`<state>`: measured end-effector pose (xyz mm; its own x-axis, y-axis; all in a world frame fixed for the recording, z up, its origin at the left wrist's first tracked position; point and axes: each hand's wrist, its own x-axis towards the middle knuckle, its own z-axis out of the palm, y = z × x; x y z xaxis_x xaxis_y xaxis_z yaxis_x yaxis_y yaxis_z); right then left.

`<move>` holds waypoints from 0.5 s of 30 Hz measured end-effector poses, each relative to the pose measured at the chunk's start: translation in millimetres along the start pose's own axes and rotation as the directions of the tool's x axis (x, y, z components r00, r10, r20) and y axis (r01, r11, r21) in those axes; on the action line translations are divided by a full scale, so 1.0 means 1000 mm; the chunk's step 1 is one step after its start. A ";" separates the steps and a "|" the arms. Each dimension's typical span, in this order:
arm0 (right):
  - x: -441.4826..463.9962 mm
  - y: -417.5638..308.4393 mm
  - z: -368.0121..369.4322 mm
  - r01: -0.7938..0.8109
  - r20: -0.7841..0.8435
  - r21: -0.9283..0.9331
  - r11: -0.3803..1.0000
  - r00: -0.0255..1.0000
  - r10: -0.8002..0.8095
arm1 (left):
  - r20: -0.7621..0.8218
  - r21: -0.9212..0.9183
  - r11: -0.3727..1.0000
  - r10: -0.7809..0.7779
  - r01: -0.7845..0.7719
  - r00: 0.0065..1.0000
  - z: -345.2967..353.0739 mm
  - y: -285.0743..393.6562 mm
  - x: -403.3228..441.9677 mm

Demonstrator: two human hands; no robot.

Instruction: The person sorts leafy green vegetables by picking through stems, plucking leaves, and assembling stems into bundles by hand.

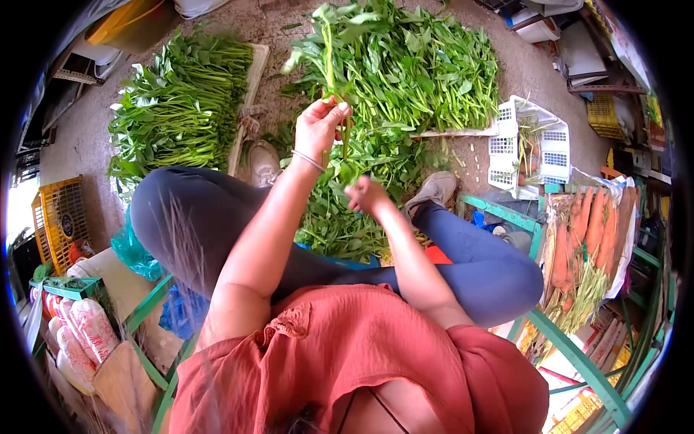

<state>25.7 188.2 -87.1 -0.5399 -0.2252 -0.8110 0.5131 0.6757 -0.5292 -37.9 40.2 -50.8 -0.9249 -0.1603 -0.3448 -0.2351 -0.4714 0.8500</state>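
Note:
My left hand point(322, 124) is closed around a long green water spinach stem point(330, 61), its leafy end pointing up and away from me. Below it, my right hand point(366, 197) has curled fingers, slightly blurred, near the lower part of the stem; whatever is in them I cannot make out. Under both hands a loose heap of greens point(340, 224) lies between my feet. Beyond it sits a large pile of water spinach point(426, 69) on a pale tray. To the left, neatly laid bunches point(184, 108) rest with their stems facing right.
A white plastic crate point(555, 148) with scraps stands right of the big pile. Carrots point(587, 231) lie on a green-framed rack at the right. Yellow crates point(61, 217) and wrapped white packages point(85, 333) are at the left. My knees flank the heap.

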 end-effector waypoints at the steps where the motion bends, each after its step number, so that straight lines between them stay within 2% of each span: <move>1: -0.002 0.005 0.003 -0.082 0.132 0.073 0.994 0.989 0.072 | 0.000 -0.004 1.000 0.006 -0.006 1.000 0.001 0.002 0.000; 3: -0.004 -0.009 -0.013 -0.058 0.027 -0.066 0.996 0.998 0.060 | 0.106 0.058 0.994 -0.094 0.088 0.990 0.006 0.004 -0.008; 4: 0.004 -0.010 -0.025 0.070 -0.131 0.096 0.993 0.990 -0.057 | 0.168 0.064 0.989 -0.144 0.135 0.975 0.008 0.008 -0.013; 5: 0.023 -0.006 -0.034 0.265 -0.340 0.249 0.932 0.925 -0.172 | 0.249 0.061 0.984 -0.175 0.165 0.952 0.006 0.003 -0.011; 6: 0.029 -0.014 -0.052 0.433 -0.434 0.266 0.861 0.852 -0.294 | 0.318 0.033 0.975 -0.219 0.220 0.922 0.007 0.009 -0.013; 7: 0.025 -0.034 -0.068 0.376 -0.427 0.414 0.829 0.884 -0.188 | 0.386 0.011 0.961 -0.260 0.278 0.885 0.009 0.015 -0.016; 8: 0.007 -0.057 -0.078 0.419 -0.434 0.533 0.735 0.881 -0.188 | 0.433 -0.006 0.954 -0.268 0.300 0.861 0.008 0.016 -0.017; 9: 0.014 -0.063 -0.087 0.407 -0.297 0.735 0.543 0.912 -0.282 | 0.452 -0.028 0.948 -0.271 0.316 0.850 0.010 0.016 -0.017; 11: 0.018 -0.079 -0.094 0.420 -0.245 0.832 0.362 0.864 -0.439 | 0.508 0.014 0.934 -0.314 0.357 0.802 0.007 0.013 -0.016; 13: 0.030 -0.079 -0.096 0.512 -0.324 0.786 0.346 0.818 -0.475 | 0.475 -0.002 0.933 -0.316 0.360 0.821 0.007 0.011 -0.018; 14: 0.034 -0.076 -0.093 0.492 -0.356 0.801 0.341 0.850 -0.389 | 0.441 -0.018 0.932 -0.317 0.361 0.840 0.007 0.011 -0.019; 15: 0.030 -0.076 -0.087 0.508 -0.415 0.650 0.565 0.860 -0.296 | 0.414 -0.027 0.941 -0.296 0.336 0.861 0.004 0.009 -0.016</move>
<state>-87.4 191.4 -50.0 -0.8934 -0.1023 -0.4375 0.4493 -0.1891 -0.8732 -26.5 42.3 -35.8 -0.8504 0.3606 -0.3832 -0.5244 -0.5212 0.6733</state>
